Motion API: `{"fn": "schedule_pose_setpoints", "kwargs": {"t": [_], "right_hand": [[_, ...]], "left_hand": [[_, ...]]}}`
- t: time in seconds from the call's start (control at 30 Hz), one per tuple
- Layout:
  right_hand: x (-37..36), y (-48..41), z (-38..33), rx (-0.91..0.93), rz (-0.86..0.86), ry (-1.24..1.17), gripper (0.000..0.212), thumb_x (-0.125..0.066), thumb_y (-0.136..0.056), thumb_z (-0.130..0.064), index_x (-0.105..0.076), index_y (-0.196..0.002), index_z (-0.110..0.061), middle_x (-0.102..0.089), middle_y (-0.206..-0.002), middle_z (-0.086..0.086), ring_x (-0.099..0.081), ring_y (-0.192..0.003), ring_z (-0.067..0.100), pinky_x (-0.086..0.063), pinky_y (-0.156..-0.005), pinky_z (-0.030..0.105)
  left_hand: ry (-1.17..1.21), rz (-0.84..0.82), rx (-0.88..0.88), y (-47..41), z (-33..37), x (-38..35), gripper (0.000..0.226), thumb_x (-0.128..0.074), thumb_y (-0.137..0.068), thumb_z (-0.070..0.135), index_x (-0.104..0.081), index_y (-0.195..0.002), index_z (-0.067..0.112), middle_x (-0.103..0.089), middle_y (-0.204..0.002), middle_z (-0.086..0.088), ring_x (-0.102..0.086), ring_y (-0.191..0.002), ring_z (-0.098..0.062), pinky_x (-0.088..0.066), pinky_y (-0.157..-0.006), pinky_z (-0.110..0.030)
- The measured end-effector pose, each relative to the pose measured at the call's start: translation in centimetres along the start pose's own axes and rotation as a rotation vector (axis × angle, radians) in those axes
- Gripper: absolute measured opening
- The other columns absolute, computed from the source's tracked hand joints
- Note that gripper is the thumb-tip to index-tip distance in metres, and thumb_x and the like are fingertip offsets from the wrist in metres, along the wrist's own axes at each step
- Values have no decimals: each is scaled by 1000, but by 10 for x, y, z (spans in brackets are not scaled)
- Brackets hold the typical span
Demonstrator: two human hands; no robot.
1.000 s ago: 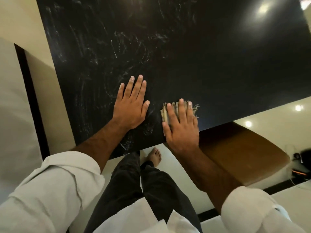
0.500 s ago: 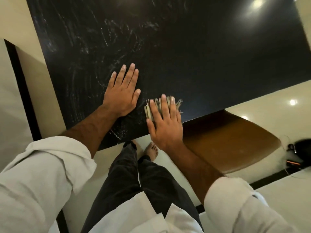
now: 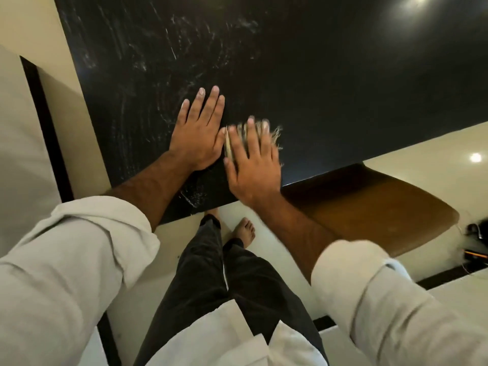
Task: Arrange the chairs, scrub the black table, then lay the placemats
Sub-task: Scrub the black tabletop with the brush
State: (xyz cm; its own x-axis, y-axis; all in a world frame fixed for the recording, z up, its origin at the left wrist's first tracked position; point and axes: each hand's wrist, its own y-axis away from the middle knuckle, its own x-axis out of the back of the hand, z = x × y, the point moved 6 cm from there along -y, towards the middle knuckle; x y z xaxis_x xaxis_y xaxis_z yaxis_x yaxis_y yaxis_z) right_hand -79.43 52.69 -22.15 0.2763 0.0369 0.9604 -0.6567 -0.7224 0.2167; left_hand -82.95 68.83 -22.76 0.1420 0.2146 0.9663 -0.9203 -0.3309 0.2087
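The black table (image 3: 330, 88) fills the upper part of the view, with pale swirled scrub marks on its left half. My left hand (image 3: 198, 136) lies flat on the top near the front edge, fingers spread, holding nothing. Right beside it, my right hand (image 3: 253, 162) presses down on a tan fibrous scrub pad (image 3: 274, 133); frayed fibres stick out past the fingertips. The hand and pad are motion-blurred. The two hands almost touch at the thumbs.
A brown chair seat (image 3: 369, 207) is tucked partly under the table's front edge at the right. My legs and bare feet (image 3: 245, 231) stand on a cream tiled floor. Dark cables and a device (image 3: 475, 241) lie at the far right.
My right hand has slid the scrub pad leftwards, closing the gap to my left hand. The left hand stays planted flat.
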Motion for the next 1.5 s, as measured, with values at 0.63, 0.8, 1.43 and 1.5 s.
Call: {"fn": "schedule_pose_setpoints", "kwargs": {"t": [0.63, 0.8, 1.43, 1.5], "right_hand": [[12, -40, 8, -16, 36, 7, 71, -27, -114, -61, -13, -177, -32, -4, -186, 11, 1, -171, 40, -19, -134, 61], [9, 9, 41, -60, -76, 10, 74, -27, -114, -65, 0, -177, -38, 9, -186, 5, 8, -171, 37, -15, -133, 63], [21, -81, 33, -40, -19, 38, 74, -31, -113, -63, -8, -177, -36, 4, -186, 6, 5, -171, 36, -21, -132, 61], [29, -117, 57, -192, 55, 53, 72, -32, -113, -60, -14, -177, -32, -3, -186, 10, -2, -171, 40, -26, -130, 63]], "left_hand": [[30, -54, -13, -4, -6, -1, 73, -24, -114, 46, 3, -177, 18, 12, -185, -2, 9, -171, -26, 2, -137, -53], [-18, -14, 61, -3, -25, 1, 77, -23, -114, 52, 3, -177, 15, 14, -185, -7, 8, -171, -30, -2, -138, -56], [20, 41, 78, -80, -67, 21, 75, -23, -114, 49, -1, -177, 13, 8, -186, -7, 6, -172, -31, -8, -137, -59], [28, 57, 83, -81, -67, 19, 75, -27, -115, 47, -2, -177, 12, 8, -186, -7, 6, -172, -31, -8, -137, -59]]}}
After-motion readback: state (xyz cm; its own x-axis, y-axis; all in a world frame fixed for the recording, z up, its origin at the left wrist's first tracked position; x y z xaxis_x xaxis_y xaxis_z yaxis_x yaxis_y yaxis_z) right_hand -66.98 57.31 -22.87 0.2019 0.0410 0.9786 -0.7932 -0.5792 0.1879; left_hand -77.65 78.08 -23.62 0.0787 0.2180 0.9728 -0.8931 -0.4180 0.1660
